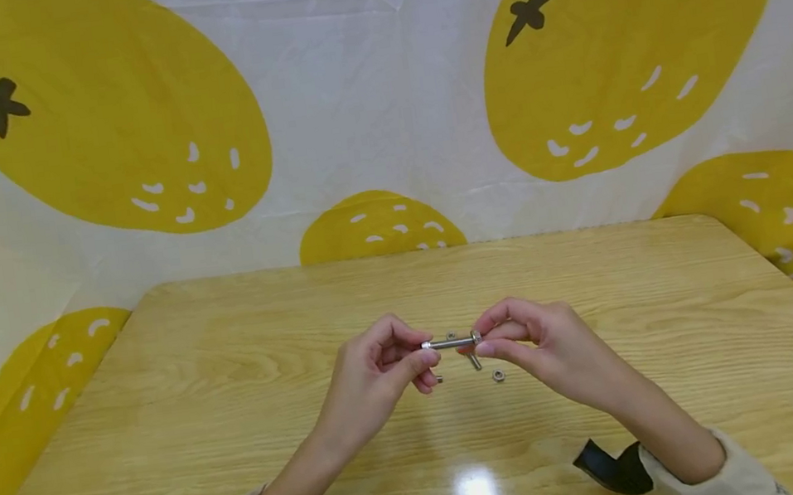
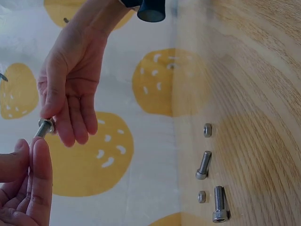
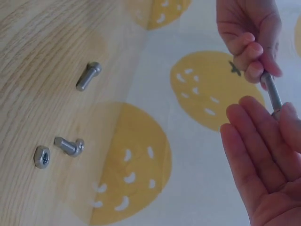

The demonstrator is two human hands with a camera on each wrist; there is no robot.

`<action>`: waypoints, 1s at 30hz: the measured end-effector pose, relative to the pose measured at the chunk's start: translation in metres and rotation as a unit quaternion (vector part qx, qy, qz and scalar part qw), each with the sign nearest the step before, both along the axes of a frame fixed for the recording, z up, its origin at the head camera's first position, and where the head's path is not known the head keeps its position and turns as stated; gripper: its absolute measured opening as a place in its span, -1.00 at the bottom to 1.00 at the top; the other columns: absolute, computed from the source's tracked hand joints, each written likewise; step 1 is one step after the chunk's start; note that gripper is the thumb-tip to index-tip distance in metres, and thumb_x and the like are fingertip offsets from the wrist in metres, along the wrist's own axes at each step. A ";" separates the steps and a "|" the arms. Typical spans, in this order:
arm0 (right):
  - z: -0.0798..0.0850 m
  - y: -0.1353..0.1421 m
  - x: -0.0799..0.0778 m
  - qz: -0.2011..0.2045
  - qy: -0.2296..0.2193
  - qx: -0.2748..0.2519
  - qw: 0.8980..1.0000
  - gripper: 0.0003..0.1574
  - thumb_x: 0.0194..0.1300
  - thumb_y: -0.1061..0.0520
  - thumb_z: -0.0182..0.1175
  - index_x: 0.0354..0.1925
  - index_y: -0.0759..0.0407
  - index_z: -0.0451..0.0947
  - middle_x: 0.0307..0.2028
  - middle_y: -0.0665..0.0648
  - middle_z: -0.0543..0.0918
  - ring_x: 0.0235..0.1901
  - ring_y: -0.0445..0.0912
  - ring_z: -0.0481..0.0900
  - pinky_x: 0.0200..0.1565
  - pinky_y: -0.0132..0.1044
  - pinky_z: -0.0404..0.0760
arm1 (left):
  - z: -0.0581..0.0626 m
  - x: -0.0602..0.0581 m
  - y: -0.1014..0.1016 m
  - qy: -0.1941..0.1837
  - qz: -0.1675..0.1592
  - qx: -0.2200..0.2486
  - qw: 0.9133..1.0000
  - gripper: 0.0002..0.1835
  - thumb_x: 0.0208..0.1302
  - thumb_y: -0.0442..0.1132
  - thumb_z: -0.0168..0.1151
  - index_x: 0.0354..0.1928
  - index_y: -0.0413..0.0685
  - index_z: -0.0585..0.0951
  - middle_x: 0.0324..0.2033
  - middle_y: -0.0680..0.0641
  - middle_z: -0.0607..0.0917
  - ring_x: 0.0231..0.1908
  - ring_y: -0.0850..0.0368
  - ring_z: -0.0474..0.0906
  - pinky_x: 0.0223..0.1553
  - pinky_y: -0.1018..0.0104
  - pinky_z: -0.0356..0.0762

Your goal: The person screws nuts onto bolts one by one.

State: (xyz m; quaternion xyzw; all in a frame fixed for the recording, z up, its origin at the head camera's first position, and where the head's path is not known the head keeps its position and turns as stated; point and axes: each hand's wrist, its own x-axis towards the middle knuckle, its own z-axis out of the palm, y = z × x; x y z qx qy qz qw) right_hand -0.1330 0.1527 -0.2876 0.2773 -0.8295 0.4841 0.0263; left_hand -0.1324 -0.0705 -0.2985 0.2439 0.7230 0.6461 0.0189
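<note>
I have the long bolt [image 1: 452, 343] up above the tabletop [image 1: 238, 419], lying crosswise between both hands. At its left end, my left hand [image 1: 368, 377] pinches it between thumb and finger, the other fingers curled in. At its right end sits the end nut [image 1: 477, 338], and my right hand [image 1: 555, 344] is clamped on that with thumb and finger; in the wrist views I see its other fingers stretched out. I can't tell how far the thread runs into the end nut.

Four loose pieces lie on the tabletop, lower than the long bolt. From the head camera, the far nut [image 1: 451, 335] shows just past its middle, and the short bolt [image 1: 475, 362] on the near side, towards its right end. The near nut [image 1: 499, 375] is nearer me and further right. Below its left end lies the left bolt [image 2: 219, 205], mostly hidden from my head camera by the left hand. Well beyond the long bolt hangs a white cloth [image 1: 379, 116] printed with yellow fruit.
</note>
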 end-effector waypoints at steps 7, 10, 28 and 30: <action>-0.005 -0.001 -0.002 0.035 -0.013 0.016 0.999 -0.81 0.42 0.12 -0.04 -0.28 0.12 0.48 -0.36 -0.05 0.74 -0.25 -0.24 0.67 -0.24 -0.35 0.55 | -0.001 0.000 0.000 0.015 -0.004 -0.006 1.000 -0.89 0.20 -0.43 0.20 -0.25 -0.34 0.51 -0.39 -0.25 0.65 -0.51 0.05 0.64 -0.43 0.25 0.66; -0.005 -0.003 -0.001 0.035 -0.032 0.033 0.998 -0.68 0.49 0.09 -0.16 -0.33 0.12 0.47 -0.44 -0.09 0.71 -0.30 -0.25 0.66 -0.22 -0.34 0.54 | -0.003 0.000 0.002 0.023 -0.014 -0.003 1.000 -0.89 0.20 -0.43 0.20 -0.27 -0.36 0.50 -0.39 -0.29 0.64 -0.50 0.08 0.64 -0.44 0.26 0.66; 0.001 0.003 0.000 0.002 0.124 0.069 0.990 -0.79 0.19 0.18 0.27 -0.18 0.03 0.52 -0.28 -0.14 0.64 -0.24 -0.28 0.56 -0.20 -0.34 0.57 | -0.001 -0.001 0.000 0.017 -0.008 0.000 1.000 -0.88 0.21 -0.42 0.19 -0.24 -0.34 0.50 -0.37 -0.29 0.66 -0.47 0.01 0.65 -0.42 0.26 0.66; 0.001 0.002 0.000 0.006 0.133 0.072 0.989 -0.81 0.19 0.19 0.26 -0.19 0.03 0.52 -0.29 -0.14 0.65 -0.26 -0.30 0.56 -0.23 -0.34 0.57 | -0.001 -0.001 0.000 0.017 -0.010 0.000 1.000 -0.88 0.21 -0.42 0.19 -0.24 -0.35 0.50 -0.37 -0.29 0.66 -0.46 -0.02 0.66 -0.41 0.26 0.66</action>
